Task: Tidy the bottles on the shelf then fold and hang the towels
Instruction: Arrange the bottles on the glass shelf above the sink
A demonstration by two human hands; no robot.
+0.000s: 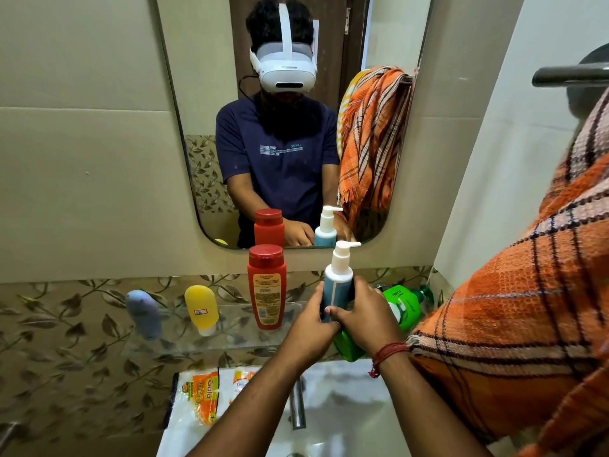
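Observation:
My left hand (309, 328) and my right hand (365, 319) both grip a teal pump bottle (337, 282) with a white pump head, held upright over the glass shelf (164, 344). On the shelf stand a red bottle (267, 286), a yellow tube (201, 310) on its cap and a grey-blue tube (144, 313). A green bottle (403, 306) lies tilted at the shelf's right end, and another green bottle (346, 344) shows partly under my right hand. An orange checked towel (514, 324) hangs at the right.
A mirror (204, 94) on the wall above the shelf reflects me and the towel. Below are a white basin (346, 407), a chrome tap (298, 407) and plastic packets (204, 397) on the basin's left edge. A dark rail (570, 75) sticks out at upper right.

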